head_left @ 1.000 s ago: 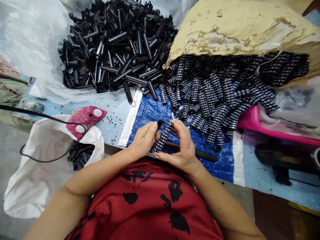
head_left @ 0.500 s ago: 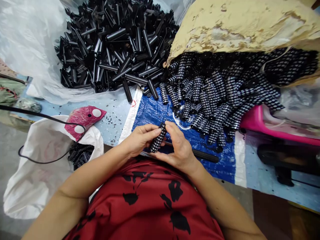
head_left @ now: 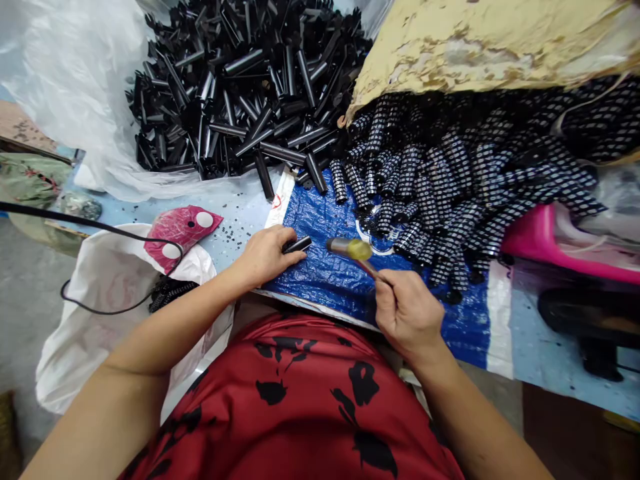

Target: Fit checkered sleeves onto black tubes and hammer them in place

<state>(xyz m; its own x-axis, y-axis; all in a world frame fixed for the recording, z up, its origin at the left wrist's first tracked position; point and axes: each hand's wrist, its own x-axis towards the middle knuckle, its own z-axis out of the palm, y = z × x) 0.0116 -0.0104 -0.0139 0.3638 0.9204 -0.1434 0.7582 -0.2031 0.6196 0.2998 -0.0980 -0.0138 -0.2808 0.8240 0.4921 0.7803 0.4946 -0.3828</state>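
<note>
My left hand (head_left: 266,257) rests at the front left of the blue sheet (head_left: 320,280), its fingers closed round a short black tube (head_left: 298,245) whose shiny end sticks out to the right. In my right hand (head_left: 411,308) is the handle of a hammer (head_left: 350,249), with its yellow and dark head raised over the sheet, a short way right of the tube. The fingers of that hand wrap round the handle. The rest of the tube is hidden under my left fingers.
Black tubes (head_left: 240,100) heap up on clear plastic at the back. Studded black rollers (head_left: 425,180) spill from a yellow sack (head_left: 490,47) at the right, beside a pink tray (head_left: 575,257). A white bag (head_left: 90,300) and pink packet (head_left: 175,233) are at the left.
The studded roller that was between both hands is no longer in them. My left hand has moved left and holds a tube end; my right hand has moved right and now grips the hammer.
</note>
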